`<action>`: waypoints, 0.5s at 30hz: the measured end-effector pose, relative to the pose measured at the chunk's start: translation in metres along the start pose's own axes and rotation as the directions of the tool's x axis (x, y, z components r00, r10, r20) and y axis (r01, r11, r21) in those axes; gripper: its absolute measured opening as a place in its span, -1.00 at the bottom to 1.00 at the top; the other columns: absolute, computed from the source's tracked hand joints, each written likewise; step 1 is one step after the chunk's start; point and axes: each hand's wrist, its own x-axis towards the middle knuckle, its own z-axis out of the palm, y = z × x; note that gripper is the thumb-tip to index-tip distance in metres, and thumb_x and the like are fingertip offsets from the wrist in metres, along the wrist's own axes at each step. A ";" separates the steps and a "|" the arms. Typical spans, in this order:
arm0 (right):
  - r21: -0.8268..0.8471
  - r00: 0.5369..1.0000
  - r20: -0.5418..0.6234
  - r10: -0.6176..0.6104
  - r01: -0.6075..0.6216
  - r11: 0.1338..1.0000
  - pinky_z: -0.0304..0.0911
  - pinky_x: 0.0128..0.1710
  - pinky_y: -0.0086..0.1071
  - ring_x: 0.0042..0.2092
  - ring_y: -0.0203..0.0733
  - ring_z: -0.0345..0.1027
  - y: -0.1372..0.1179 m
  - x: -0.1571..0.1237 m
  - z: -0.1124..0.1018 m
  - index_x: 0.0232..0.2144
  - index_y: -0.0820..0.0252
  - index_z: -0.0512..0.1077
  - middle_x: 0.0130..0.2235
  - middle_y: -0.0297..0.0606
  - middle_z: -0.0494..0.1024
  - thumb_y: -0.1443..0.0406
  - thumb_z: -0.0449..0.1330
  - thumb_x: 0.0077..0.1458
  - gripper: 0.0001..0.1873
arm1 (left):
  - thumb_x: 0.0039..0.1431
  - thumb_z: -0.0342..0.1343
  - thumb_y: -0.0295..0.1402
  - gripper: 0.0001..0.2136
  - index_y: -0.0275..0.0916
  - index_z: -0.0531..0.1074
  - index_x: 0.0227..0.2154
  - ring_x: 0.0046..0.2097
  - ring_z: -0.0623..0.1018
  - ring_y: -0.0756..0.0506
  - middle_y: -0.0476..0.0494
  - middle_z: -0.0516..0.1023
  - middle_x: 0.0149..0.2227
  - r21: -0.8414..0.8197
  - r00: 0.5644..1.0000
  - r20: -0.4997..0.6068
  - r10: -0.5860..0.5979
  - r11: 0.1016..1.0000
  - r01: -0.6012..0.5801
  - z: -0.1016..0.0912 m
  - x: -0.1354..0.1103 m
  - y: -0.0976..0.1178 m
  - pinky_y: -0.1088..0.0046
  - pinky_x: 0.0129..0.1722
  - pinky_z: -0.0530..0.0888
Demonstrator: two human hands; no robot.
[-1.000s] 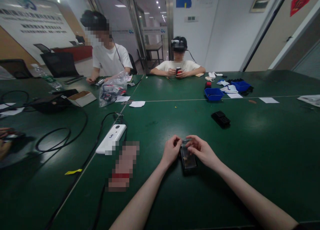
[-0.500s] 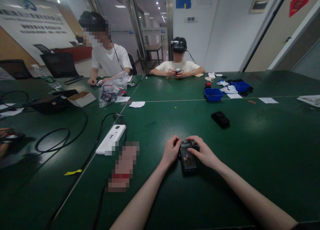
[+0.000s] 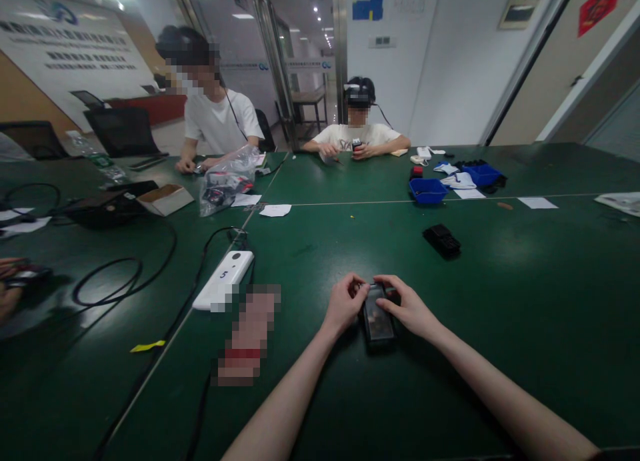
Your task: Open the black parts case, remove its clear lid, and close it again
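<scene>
A black rectangular case (image 3: 379,322) with a dark, glossy, see-through-looking face lies on the green table in front of me. My left hand (image 3: 346,302) is closed at its upper left corner, the fingers curled and the thumb against the top edge. From the other side, my right hand (image 3: 404,304) grips the upper right edge, with the thumb resting on the glossy face. What lies inside the case is too dim to name. Farther off to the right sits a second black object (image 3: 442,240), apart from both hands.
To the left lie a white power bank (image 3: 225,279) marked 5, a blurred-out pinkish object (image 3: 251,324), black cables and a yellow strip (image 3: 147,346). Blue trays (image 3: 429,190) stand at the back right. Two people sit across the table (image 3: 320,241); another person's hand (image 3: 11,287) shows at far left.
My left hand has shifted slightly right, its thumb now over the case's top corner. My right hand has hardly moved. The person opposite has drawn one hand away from a small object.
</scene>
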 end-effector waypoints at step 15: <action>0.007 1.000 0.009 0.029 -0.029 1.000 0.19 0.02 -0.19 0.00 -0.09 0.31 0.005 -0.001 0.006 -0.03 0.23 0.34 0.00 -0.08 0.42 0.18 0.10 0.06 -0.57 | -0.03 0.12 -0.27 -0.82 -0.30 0.35 -0.48 -0.55 0.29 0.06 0.05 0.29 -0.59 -0.118 0.995 -0.098 -0.026 0.993 0.015 -0.001 0.001 -0.001 0.59 -0.55 0.23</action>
